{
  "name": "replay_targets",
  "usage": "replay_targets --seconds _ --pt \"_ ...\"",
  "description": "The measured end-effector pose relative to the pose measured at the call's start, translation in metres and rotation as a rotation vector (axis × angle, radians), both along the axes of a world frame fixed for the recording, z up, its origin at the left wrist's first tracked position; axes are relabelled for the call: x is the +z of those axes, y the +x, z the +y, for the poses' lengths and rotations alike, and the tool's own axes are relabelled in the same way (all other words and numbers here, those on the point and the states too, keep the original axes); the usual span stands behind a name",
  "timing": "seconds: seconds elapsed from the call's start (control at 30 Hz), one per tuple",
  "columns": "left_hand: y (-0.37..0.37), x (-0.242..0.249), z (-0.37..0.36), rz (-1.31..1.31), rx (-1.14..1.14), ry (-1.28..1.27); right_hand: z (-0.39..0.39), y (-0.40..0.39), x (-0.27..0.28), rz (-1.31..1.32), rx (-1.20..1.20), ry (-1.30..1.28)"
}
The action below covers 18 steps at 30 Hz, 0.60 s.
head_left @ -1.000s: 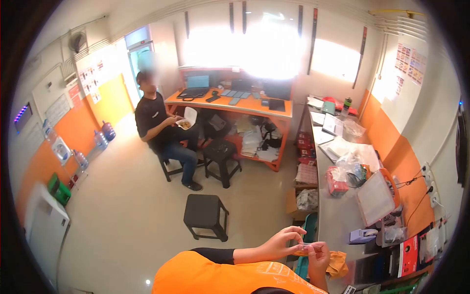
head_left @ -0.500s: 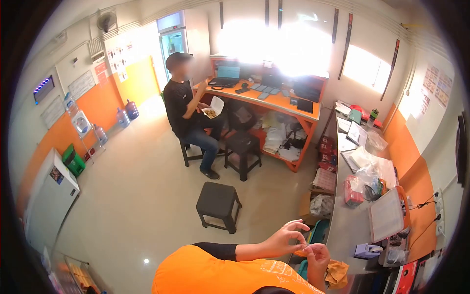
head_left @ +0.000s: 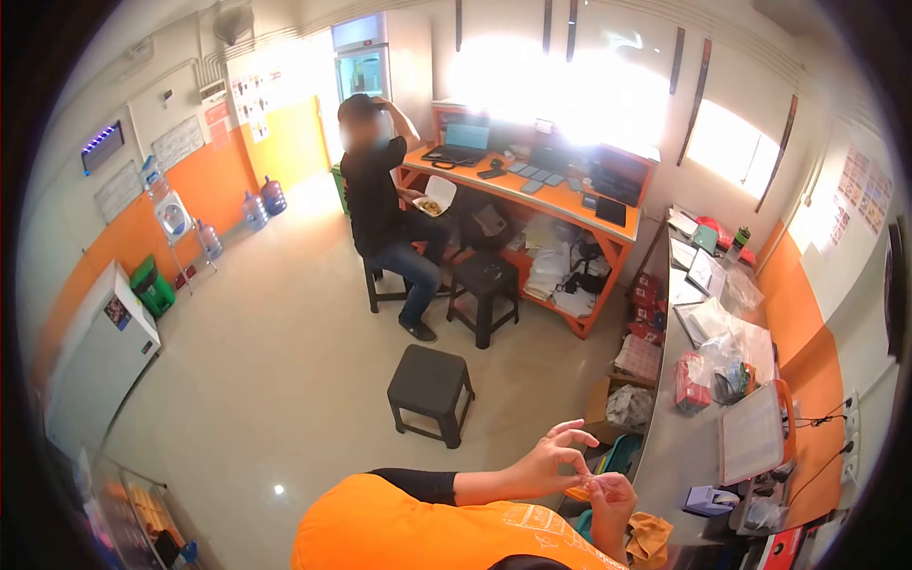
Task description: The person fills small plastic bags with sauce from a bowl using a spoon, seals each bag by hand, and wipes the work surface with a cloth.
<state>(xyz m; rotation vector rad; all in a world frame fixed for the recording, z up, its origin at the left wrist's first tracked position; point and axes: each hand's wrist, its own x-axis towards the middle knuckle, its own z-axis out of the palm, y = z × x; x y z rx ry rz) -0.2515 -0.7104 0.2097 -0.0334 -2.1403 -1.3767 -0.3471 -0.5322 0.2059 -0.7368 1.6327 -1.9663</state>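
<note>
Raised since the earlier frame: arm of the seated person (head_left: pixel 366 195), hand now at the head, well away from the tabletop (head_left: pixel 679 446).

Left hand (head_left: pixel 553 464): thumb and forefinger pinched on a small clear piece (head_left: pixel 590 481), other fingers spread.
Right hand (head_left: pixel 613 502): fingers closed on the same piece.
Piece: held beside the tabletop's long edge; exact shape too small to tell.
Cloth (head_left: pixel 650 538): orange, soft, crumpled; near the tabletop's close end.
Tape dispenser (head_left: pixel 707 501): lilac, smooth; on the tabletop.
Panel (head_left: pixel 750 439): clear, flat, rectangular; tilted, on the tabletop.
Stool (head_left: pixel 429 380): dark, square seat; away from the tabletop, glossy floor (head_left: pixel 518 404) stretching between.
</note>
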Motion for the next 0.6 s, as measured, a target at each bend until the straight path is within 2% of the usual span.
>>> replay_targets --seconds 0.2,0.3,0.37,0.4,0.43,0.5,0.53,0.57,0.6 --pt "-0.002 -0.005 -0.001 0.029 -0.019 -0.026 0.000 0.000 0.005 0.019 0.001 0.012" --pt "-0.001 0.015 -0.017 0.047 -0.076 -0.138 0.007 0.000 -0.003 0.023 -0.027 0.041" --pt "0.018 0.059 -0.057 0.062 0.058 -0.103 0.002 -0.003 -0.002 0.055 -0.042 0.026" --pt "0.036 0.083 -0.088 0.017 0.234 -0.109 0.002 -0.004 -0.001 0.075 -0.050 0.013" --pt "0.060 0.120 -0.111 0.108 0.494 -0.014 0.003 -0.005 0.000 0.095 -0.057 0.004" --pt "0.134 0.139 -0.182 0.460 0.764 0.066 0.004 -0.009 0.002 0.049 -0.069 -0.010" --pt "0.170 0.160 -0.195 0.845 0.753 0.174 0.005 -0.011 0.003 0.025 -0.075 -0.014" --pt "0.209 0.184 -0.196 0.764 1.139 -0.007 0.007 -0.013 0.002 -0.001 -0.083 -0.012" --pt "0.239 0.204 -0.187 0.894 1.188 -0.063 0.005 -0.017 0.000 0.008 -0.087 -0.027"
